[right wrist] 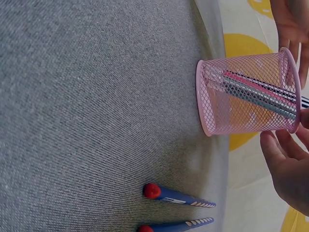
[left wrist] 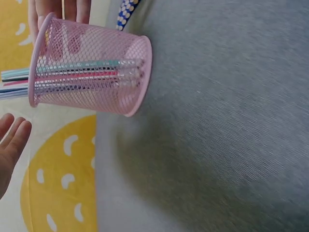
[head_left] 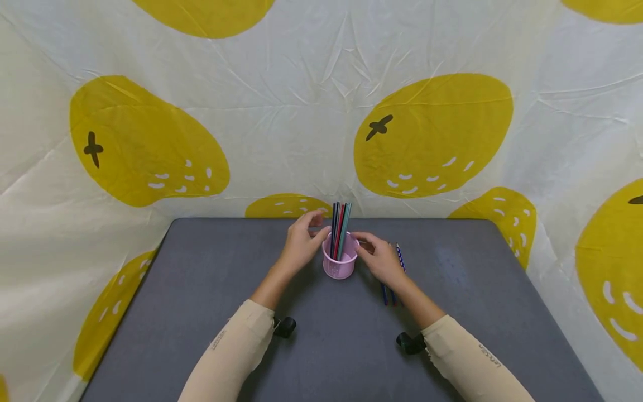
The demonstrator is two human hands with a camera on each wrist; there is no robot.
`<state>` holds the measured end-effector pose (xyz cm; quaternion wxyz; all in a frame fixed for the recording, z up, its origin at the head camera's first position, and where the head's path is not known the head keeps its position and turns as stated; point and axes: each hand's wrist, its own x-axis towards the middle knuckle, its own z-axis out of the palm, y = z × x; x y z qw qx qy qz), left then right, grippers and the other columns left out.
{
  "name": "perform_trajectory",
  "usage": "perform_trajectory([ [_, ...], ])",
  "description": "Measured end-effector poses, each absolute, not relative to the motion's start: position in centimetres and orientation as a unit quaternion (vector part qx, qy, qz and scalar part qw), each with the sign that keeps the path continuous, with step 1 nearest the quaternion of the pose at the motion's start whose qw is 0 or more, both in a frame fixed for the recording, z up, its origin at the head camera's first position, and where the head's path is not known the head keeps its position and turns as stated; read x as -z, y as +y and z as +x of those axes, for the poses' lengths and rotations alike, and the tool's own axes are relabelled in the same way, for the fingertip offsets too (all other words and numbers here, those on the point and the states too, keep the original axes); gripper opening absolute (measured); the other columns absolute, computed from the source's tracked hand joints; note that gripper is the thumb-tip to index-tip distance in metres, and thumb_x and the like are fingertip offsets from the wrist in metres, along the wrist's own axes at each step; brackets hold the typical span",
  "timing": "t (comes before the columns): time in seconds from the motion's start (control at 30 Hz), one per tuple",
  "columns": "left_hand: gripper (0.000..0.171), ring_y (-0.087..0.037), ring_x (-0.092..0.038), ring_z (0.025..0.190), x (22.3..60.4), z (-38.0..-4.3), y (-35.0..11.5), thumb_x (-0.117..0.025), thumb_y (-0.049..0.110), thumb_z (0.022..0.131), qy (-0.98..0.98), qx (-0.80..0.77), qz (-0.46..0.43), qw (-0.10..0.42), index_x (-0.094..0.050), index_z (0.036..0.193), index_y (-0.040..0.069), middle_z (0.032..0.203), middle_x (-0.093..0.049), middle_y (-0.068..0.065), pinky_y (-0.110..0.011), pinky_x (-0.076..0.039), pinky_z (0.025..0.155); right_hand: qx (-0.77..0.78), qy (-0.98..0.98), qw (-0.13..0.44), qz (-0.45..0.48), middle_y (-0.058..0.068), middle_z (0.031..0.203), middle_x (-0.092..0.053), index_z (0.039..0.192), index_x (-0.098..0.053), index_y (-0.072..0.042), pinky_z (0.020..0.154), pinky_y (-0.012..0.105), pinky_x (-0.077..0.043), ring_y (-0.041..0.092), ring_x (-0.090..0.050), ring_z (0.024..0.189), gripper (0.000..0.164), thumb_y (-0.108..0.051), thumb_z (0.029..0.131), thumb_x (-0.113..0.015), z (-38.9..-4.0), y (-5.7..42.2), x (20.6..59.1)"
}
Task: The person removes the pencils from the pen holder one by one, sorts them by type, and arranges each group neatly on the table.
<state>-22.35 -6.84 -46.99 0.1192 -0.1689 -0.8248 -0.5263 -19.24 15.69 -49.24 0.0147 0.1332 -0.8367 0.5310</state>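
Observation:
A pink mesh pen holder (head_left: 339, 269) stands upright on the dark table, with several pencils (head_left: 341, 226) in black, red and teal leaning inside it. My right hand (head_left: 380, 260) is at the holder's right side, thumb and fingers at the rim; the right wrist view shows one fingertip over the rim and the thumb (right wrist: 271, 145) outside. To the left, my left hand (head_left: 301, 241) is beside the rim with its fingers spread, and in the left wrist view a gap separates its fingers (left wrist: 18, 137) from the holder.
Blue dotted pencils (right wrist: 181, 196) with red ends lie on the grey table (head_left: 226, 290) by my right wrist, partly hidden in the head view. A white cloth (head_left: 291, 139) with yellow fruit shapes hangs behind the table's far edge.

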Motion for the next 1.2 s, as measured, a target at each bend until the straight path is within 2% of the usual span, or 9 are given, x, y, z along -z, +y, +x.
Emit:
perform_trajectory([
  [0.23, 0.038, -0.030, -0.070, 0.110, 46.6, -23.6, -5.5, -0.074, 0.012, 0.096, -0.828, 0.526, -0.163, 0.108, -0.063, 0.130, -0.002, 0.123, -0.070, -0.020, -0.037, -0.064, 0.089, -0.530, -0.836, 0.022, 0.141, 0.022, 0.137, -0.065, 0.137, -0.061, 0.002, 0.104, 0.050, -0.055, 0.037, -0.066, 0.123, 0.035, -0.004, 0.102, -0.062, -19.1, 15.8, 49.4],
  [0.5, 0.031, -0.031, -0.074, 0.100, 46.6, -24.7, -4.4, -0.072, 0.006, 0.095, -0.827, 0.524, -0.159, 0.128, -0.066, 0.125, -0.003, 0.117, -0.073, -0.018, -0.040, -0.063, 0.090, -0.525, -0.839, 0.030, 0.141, 0.022, 0.133, -0.068, 0.136, -0.063, 0.002, 0.102, 0.050, -0.056, 0.036, -0.067, 0.121, 0.035, -0.005, 0.101, -0.064, -19.2, 15.8, 49.3],
  [0.73, 0.025, -0.030, -0.073, 0.099, 46.4, -25.1, -4.0, -0.069, 0.005, 0.096, -0.817, 0.551, -0.120, 0.118, -0.068, 0.121, -0.001, 0.114, -0.074, -0.017, -0.034, -0.066, 0.075, -0.515, -0.847, 0.032, 0.127, 0.020, 0.130, -0.070, 0.135, -0.065, 0.000, 0.102, 0.050, -0.057, 0.035, -0.068, 0.119, 0.035, -0.006, 0.101, -0.065, -19.4, 15.7, 49.0],
  [0.9, 0.021, -0.030, -0.073, 0.097, 46.2, -25.2, -3.9, -0.070, 0.004, 0.095, -0.815, 0.558, -0.106, 0.115, -0.070, 0.116, -0.001, 0.109, -0.075, -0.018, -0.034, -0.066, 0.072, -0.508, -0.852, 0.026, 0.123, 0.020, 0.130, -0.070, 0.135, -0.065, 0.000, 0.102, 0.051, -0.057, 0.035, -0.068, 0.118, 0.035, -0.007, 0.101, -0.066, -19.3, 15.7, 48.8],
  [1.2, 0.020, -0.031, -0.072, 0.092, 46.2, -25.3, -3.6, -0.071, 0.001, 0.093, -0.812, 0.563, -0.109, 0.111, -0.070, 0.113, -0.003, 0.102, -0.075, -0.020, -0.035, -0.065, 0.078, -0.502, -0.857, 0.022, 0.118, 0.018, 0.130, -0.070, 0.136, -0.065, -0.002, 0.102, 0.050, -0.057, 0.034, -0.069, 0.118, 0.035, -0.008, 0.101, -0.066, -19.4, 15.7, 48.8],
])
